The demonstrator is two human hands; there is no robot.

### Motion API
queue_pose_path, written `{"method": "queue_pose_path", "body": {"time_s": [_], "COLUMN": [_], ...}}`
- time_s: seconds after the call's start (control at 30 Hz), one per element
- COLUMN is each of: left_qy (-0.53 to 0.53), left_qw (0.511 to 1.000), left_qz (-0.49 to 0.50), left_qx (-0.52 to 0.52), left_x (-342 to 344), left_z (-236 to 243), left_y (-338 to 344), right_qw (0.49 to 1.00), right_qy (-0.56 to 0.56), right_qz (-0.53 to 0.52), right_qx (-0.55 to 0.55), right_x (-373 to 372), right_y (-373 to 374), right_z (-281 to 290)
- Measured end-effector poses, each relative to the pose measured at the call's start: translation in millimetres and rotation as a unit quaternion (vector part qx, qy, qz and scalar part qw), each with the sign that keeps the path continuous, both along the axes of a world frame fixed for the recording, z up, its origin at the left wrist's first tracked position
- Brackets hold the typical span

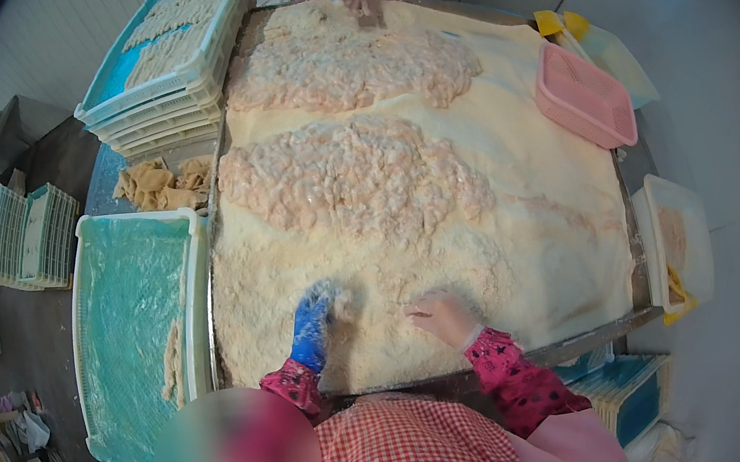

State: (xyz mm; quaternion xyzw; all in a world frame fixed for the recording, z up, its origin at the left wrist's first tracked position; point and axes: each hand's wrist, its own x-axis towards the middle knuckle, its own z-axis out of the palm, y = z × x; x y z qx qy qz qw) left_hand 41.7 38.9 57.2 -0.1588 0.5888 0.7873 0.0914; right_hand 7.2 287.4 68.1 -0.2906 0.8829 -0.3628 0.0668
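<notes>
My blue-gloved left hand (312, 324) presses spread fingers into the breadcrumb bed (456, 295) at the near edge; my crumb-coated right hand (442, 314) rests beside it, fingers loosely apart. Teal tray (126, 296) at left.

both forearms come up from the lower edge in dark pink patterned sleeves, elbows tucked close to the body. the left hand (314, 321) wears a blue glove, fingers curled downward and bunched together, wrist bent slightly inward. the right hand (441, 315) is paler, palm down and fingers spread loosely, lying level with the left and set apart from it.
</notes>
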Motion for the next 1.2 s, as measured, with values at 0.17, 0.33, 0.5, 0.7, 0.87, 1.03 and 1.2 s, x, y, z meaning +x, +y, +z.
{"method": "queue_pose_path", "body": {"time_s": [0.17, 0.33, 0.5, 0.7, 0.87, 1.03, 1.2], "left_qy": [-0.024, -0.086, 0.023, 0.166, 0.055, 0.075, -0.105], "left_qw": [0.984, 0.972, 0.972, 0.846, 0.876, 0.953, 0.889], "left_qz": [-0.058, 0.023, 0.13, -0.365, -0.236, -0.126, 0.034], "left_qx": [0.168, 0.22, 0.195, -0.351, -0.418, -0.266, 0.445], "left_x": [17.4, 10.2, -8.0, 11.6, 27.7, 19.2, 11.4], "left_z": [-15.6, -5.8, 32.6, 31.2, 17.6, -27.8, 8.6], "left_y": [1.1, -14.3, -19.5, -48.9, -51.5, -0.6, 15.5], "right_qw": [0.994, 0.991, 0.998, 0.999, 0.993, 0.997, 0.977], "right_qy": [0.0, -0.015, 0.026, 0.006, -0.072, 0.053, 0.112], "right_qz": [-0.103, -0.131, -0.054, -0.001, -0.084, -0.044, -0.134], "right_qx": [-0.033, 0.001, -0.037, 0.035, -0.049, -0.032, -0.12], "right_x": [-3.5, -2.9, 17.5, -1.2, 11.4, 2.4, 0.9], "right_y": [-12.7, -18.1, -32.0, -16.2, -1.6, -36.4, -75.4], "right_z": [5.9, 6.0, -24.6, 13.5, 3.2, 15.7, 27.1]}}
